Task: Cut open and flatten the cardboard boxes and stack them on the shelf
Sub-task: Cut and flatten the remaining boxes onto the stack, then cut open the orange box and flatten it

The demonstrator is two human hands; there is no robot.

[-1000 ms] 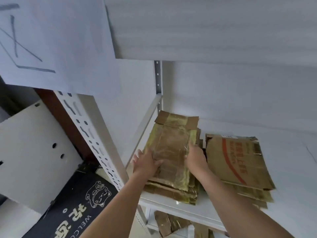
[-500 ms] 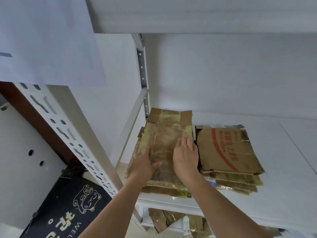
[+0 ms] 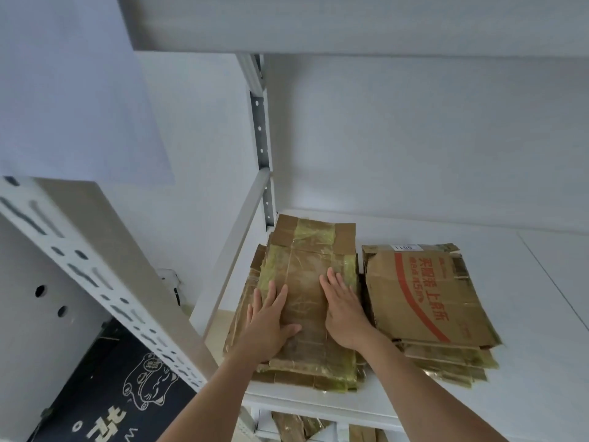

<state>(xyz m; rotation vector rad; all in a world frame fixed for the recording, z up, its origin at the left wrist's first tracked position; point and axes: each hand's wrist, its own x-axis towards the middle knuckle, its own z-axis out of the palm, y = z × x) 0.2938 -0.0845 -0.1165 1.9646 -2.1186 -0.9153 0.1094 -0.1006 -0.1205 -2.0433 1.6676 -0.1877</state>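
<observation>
A flattened cardboard box [image 3: 307, 260], brown with yellowish tape over it, lies on top of a stack of flattened boxes at the left end of the white shelf [image 3: 526, 362]. My left hand [image 3: 269, 323] presses flat on its left half, fingers straight. My right hand [image 3: 342, 307] presses flat on its right half, fingers straight and together. A second stack of flattened boxes [image 3: 424, 301], its top one printed in red, lies just to the right of the first.
A white slotted upright post [image 3: 95, 275] stands close on the left, another post [image 3: 261, 138] at the back corner. The shelf board above [image 3: 350, 20] hangs overhead. More cardboard [image 3: 296, 427] shows on the level below. A black mat [image 3: 105, 400] lies on the floor.
Both hands have slid onto the top box and flattened out on it; before, they held it by its sides. The view has tilted closer to the shelf.
</observation>
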